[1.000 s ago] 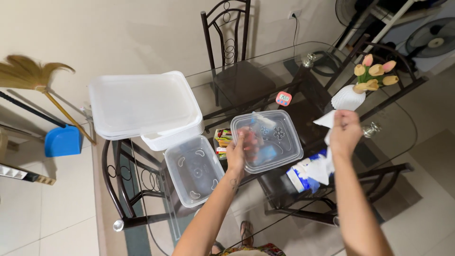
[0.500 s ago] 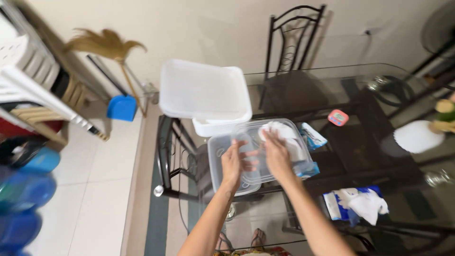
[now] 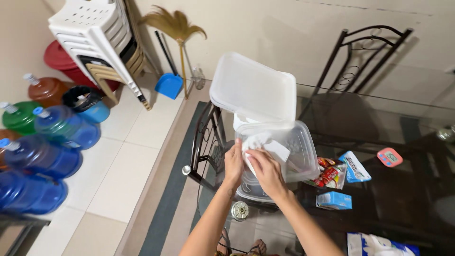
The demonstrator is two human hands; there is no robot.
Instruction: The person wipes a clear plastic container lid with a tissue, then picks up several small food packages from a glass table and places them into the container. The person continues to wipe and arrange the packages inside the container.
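At the far left, blue water jugs [image 3: 45, 156] stand on the tiled floor beside a green one and a brown one, with a stack of white plastic chairs [image 3: 95, 33] leaning behind them. Further right, a straw broom [image 3: 176, 23] and a blue dustpan [image 3: 169, 85] rest against the wall. Over the near corner of the glass table [image 3: 379, 118], the left hand [image 3: 233, 163] grips the left rim of a clear plastic container [image 3: 296, 151], fingers curled over its edge and tilting it up above another clear container lying on the glass. Just to its right, the right hand [image 3: 267, 171] presses a white tissue [image 3: 263, 144] against the inside of that container, its fingers closed on the wad, so the tissue lies between the palm and the plastic wall. Directly behind stands a stack of white lidded containers [image 3: 253, 90]. To the right on the glass lie colourful snack packets [image 3: 329, 173], a blue-and-white pouch [image 3: 354, 167], a small light-blue box [image 3: 334, 200], a pink digital timer [image 3: 389, 157], and a blue tissue pack [image 3: 379, 245] at the bottom edge. A dark metal chair [image 3: 360, 61] stands beyond the table.
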